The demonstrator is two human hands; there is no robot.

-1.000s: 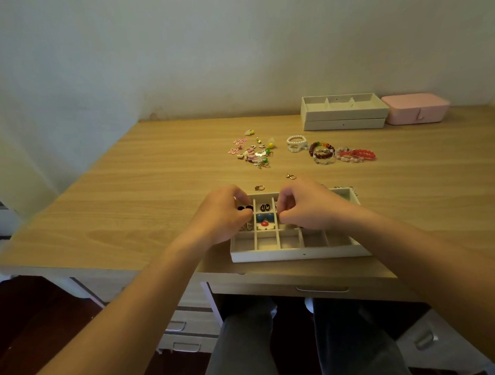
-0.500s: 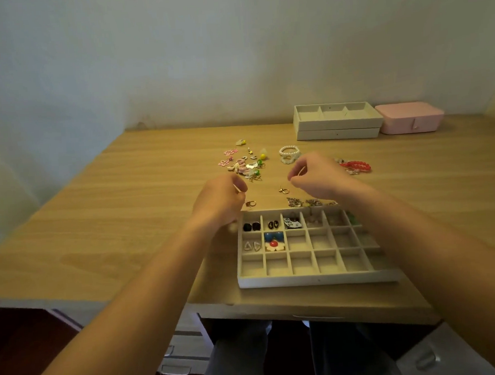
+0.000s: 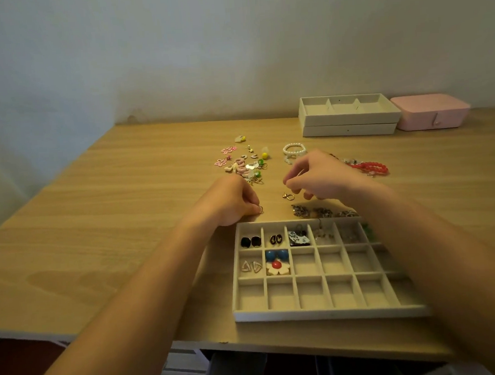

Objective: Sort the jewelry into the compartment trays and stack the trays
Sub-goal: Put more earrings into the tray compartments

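**Just beyond the tray, both grips at the loose earrings**

On the wooden surface [image 3: 112, 224], the compartment tray [image 3: 329, 313] lies at the near edge. Its far-left cells hold black studs [image 3: 251, 241], a dark oval pair [image 3: 276, 239], a blue-and-white piece [image 3: 298, 238], triangular earrings [image 3: 251, 266] and a white flower with a red centre [image 3: 277, 266].

The left grip [image 3: 229, 201] rests on the surface just past the tray's far-left corner, fingers curled, their tips pinching a small gold ring [image 3: 260, 209]. The right grip [image 3: 318, 177] hovers above a gold earring [image 3: 289, 197], thumb and forefinger drawn close together. I cannot tell whether they hold anything.

Silver pieces [image 3: 323, 211] lie just beside the tray's far rim. Farther back lie a pile of loose jewelry [image 3: 245, 164], a pearl bracelet [image 3: 294, 149] and a red bead bracelet [image 3: 372, 168]. Two stacked trays [image 3: 350, 130] stand by the wall, a pink box [image 3: 430, 112] just beside them.
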